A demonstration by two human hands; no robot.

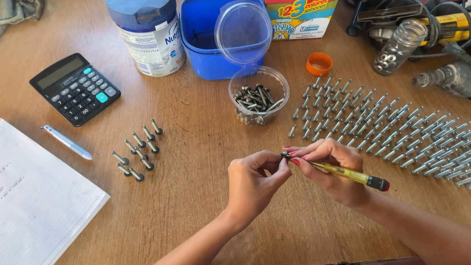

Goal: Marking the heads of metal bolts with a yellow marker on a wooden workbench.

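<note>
Just below the centre of the frame, both hands meet over the wooden table (201, 157). The left hand (253, 183) pinches a small dark screw (285, 155) between thumb and fingertips. The right hand (333, 170) has its fingers pressed around a yellow-handled screwdriver (349, 174), whose tip meets the screw – its dark end points toward the lower right. Just above the hands stands a clear plastic cup (259, 94) holding dark screws, its lid leaning on a blue tub (204, 36). Rows of upright bolts (412, 136) fill the right of the frame; a smaller cluster of bolts (138, 149) stands at centre left, near a calculator (75, 88) and a spiral notebook (9, 212).
</note>
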